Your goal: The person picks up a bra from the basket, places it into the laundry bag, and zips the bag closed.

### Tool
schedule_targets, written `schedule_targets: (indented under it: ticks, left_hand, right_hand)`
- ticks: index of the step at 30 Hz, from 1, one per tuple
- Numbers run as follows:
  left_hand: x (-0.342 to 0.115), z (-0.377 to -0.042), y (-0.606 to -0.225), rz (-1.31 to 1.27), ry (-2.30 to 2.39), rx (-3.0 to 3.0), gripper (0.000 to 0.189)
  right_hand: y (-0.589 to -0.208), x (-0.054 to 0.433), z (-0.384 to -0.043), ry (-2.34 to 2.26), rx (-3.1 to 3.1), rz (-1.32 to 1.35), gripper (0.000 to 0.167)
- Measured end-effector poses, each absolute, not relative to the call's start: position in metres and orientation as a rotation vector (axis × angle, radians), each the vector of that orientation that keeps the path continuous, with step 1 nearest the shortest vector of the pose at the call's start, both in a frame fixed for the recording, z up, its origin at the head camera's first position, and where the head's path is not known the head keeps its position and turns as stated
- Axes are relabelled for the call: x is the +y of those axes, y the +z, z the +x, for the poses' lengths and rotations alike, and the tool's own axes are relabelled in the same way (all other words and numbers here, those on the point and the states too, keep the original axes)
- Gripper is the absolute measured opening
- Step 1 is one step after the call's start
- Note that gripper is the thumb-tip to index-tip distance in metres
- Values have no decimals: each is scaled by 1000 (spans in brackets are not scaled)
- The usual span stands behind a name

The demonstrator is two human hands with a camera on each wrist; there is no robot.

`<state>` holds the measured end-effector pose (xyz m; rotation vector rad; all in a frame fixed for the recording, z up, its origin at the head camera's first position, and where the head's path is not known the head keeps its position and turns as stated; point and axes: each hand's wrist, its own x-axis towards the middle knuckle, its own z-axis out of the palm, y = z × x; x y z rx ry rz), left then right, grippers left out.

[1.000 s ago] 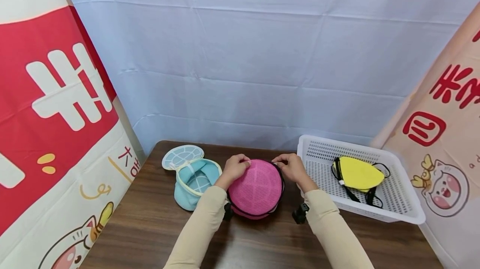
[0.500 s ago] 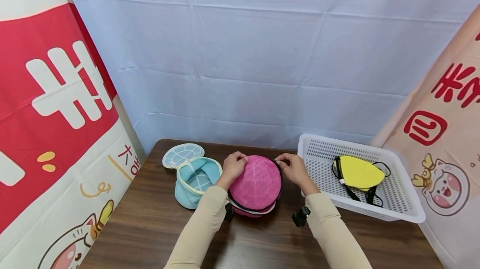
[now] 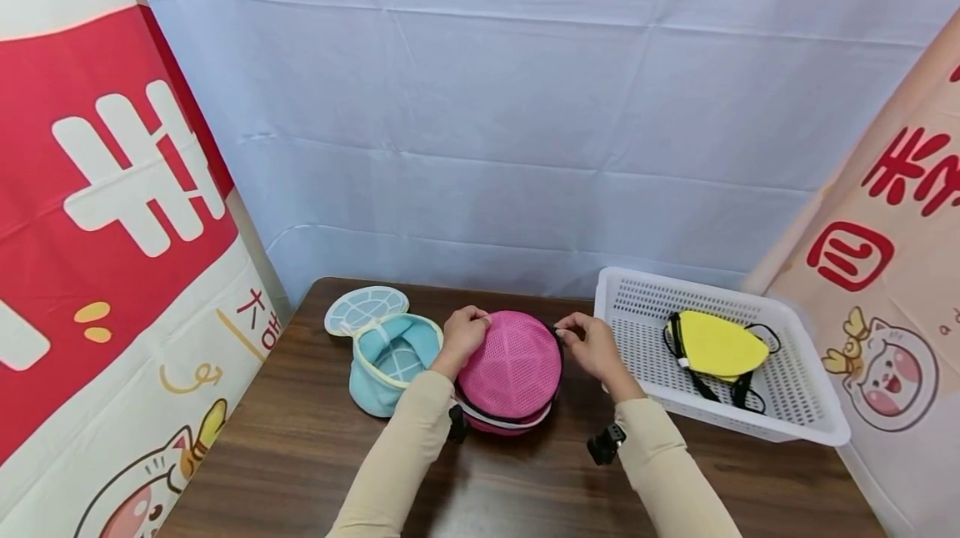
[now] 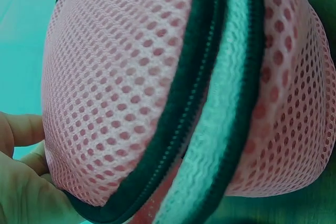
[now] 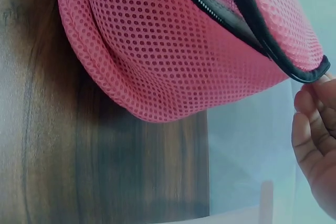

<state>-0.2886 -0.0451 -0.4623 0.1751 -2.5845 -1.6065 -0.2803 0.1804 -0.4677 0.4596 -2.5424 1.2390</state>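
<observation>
Head view first: a pink mesh bag point(image 3: 513, 367) sits on the tabletop point(image 3: 300, 455), between a blue mesh bag point(image 3: 367, 388) and a white basket point(image 3: 819, 375) with a yellow item point(image 3: 718, 344) inside. The person's left hand point(image 3: 462, 340) has its fingers curled onto the pink bag's upper left edge; the right hand point(image 3: 592, 344) pinches at the black trim point(image 5: 257, 32) on the upper right, thumb and forefinger nearly together.

What would worry me, watching, is that right-hand hold. It takes in only a small tip, so a sharp pull could slip off it. The mesh looks soft, so if the left fingers slacken, the rim would probably buckle or the whole bag slide. The zip point(image 4: 203, 66) might also snag, since a pale band point(image 4: 218, 108) lies right alongside the teeth.

That band shows plainly from the left wrist; from overhead it is just a sliver at the front. Only the right wrist view looks into the gap between teeth and trim, though it cuts off part of that hand. Whether the right fingers have a zip pull or merely the trim's end, I can't tell.
</observation>
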Motion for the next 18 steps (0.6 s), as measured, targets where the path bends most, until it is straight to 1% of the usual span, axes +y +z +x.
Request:
schedule_targets:
  ticks: [18]
  left_hand:
    - [-39, -287, -461, 233, -1668, -2617, 11]
  right_hand:
    - [-470, 190, -270, 1351, -2510, 453, 6]
